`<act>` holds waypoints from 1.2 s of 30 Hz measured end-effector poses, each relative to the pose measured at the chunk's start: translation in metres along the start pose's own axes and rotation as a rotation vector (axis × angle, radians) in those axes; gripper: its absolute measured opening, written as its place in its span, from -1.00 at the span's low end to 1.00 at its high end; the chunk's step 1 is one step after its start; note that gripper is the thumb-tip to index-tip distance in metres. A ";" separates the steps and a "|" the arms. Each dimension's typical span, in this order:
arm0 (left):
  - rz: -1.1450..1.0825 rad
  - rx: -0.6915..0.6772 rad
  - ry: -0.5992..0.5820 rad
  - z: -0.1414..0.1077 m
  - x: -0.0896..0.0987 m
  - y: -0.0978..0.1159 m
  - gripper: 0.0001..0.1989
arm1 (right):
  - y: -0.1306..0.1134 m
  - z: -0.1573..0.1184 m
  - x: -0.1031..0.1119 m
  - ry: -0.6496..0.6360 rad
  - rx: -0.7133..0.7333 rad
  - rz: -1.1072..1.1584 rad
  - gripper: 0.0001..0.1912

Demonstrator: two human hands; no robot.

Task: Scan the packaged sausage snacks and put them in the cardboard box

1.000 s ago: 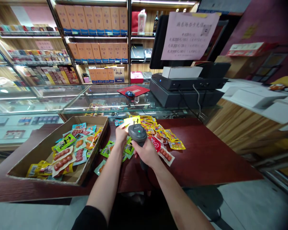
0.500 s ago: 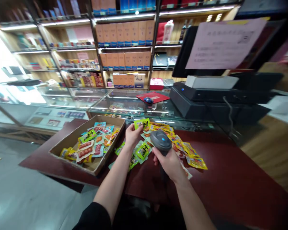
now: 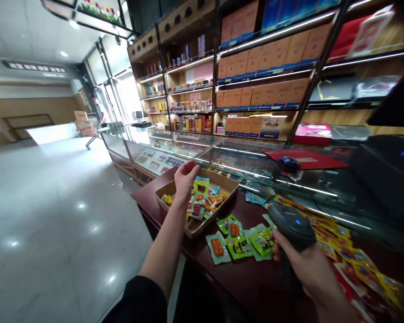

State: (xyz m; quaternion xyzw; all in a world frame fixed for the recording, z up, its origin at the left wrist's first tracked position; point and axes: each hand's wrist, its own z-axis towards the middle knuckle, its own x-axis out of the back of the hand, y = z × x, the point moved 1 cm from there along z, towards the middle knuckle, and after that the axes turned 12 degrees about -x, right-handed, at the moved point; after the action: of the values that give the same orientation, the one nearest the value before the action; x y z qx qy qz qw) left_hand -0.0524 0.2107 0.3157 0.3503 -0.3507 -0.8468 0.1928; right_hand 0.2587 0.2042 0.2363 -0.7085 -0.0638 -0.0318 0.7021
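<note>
My right hand [image 3: 302, 260] grips a dark barcode scanner [image 3: 292, 226] with a blue light on top. Over the far left side of an open cardboard box [image 3: 197, 231] hangs my left hand [image 3: 185, 177], fingers loosely bent and apart, with nothing visible in them. Just below it, a yellow-green snack packet [image 3: 201, 185] lies among several small snack packets [image 3: 198, 210] in the box. Between box and scanner, green snack packets [image 3: 240, 246] and a clear packet of orange-brown food [image 3: 217, 247] are spread on the dark red tabletop. Yellow snack packets [image 3: 363, 264] lie to the right, partly behind my right hand.
A glass display counter [image 3: 202, 150] runs behind the table, with a red mat [image 3: 309, 158] and a computer mouse [image 3: 289, 163] on it. A blue packet [image 3: 254, 198] lies near its foot. Shelves of boxes line the back wall. Far left, a person [image 3: 101, 112] stands near stacked cartons [image 3: 83, 123].
My left hand has moved left from the table to over the box, and the green packet it held is out of its fingers. The view has turned left. My right hand still holds the scanner.
</note>
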 end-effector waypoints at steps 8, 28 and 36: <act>-0.013 0.025 -0.142 -0.023 -0.025 -0.011 -0.61 | -0.005 -0.007 0.004 -0.066 -0.114 0.050 -0.66; 0.352 0.195 -1.116 -0.141 -0.126 -0.125 -0.71 | 0.005 -0.051 0.081 0.289 -0.152 -0.080 -0.67; 0.655 0.189 -1.571 -0.144 -0.112 -0.137 -0.60 | 0.016 -0.047 0.070 0.271 -0.147 -0.055 -0.71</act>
State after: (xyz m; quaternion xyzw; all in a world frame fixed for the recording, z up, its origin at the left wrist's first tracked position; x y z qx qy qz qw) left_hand 0.1174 0.3020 0.1943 -0.4426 -0.5350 -0.7128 0.0987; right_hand 0.3324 0.1602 0.2302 -0.7453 0.0144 -0.1509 0.6493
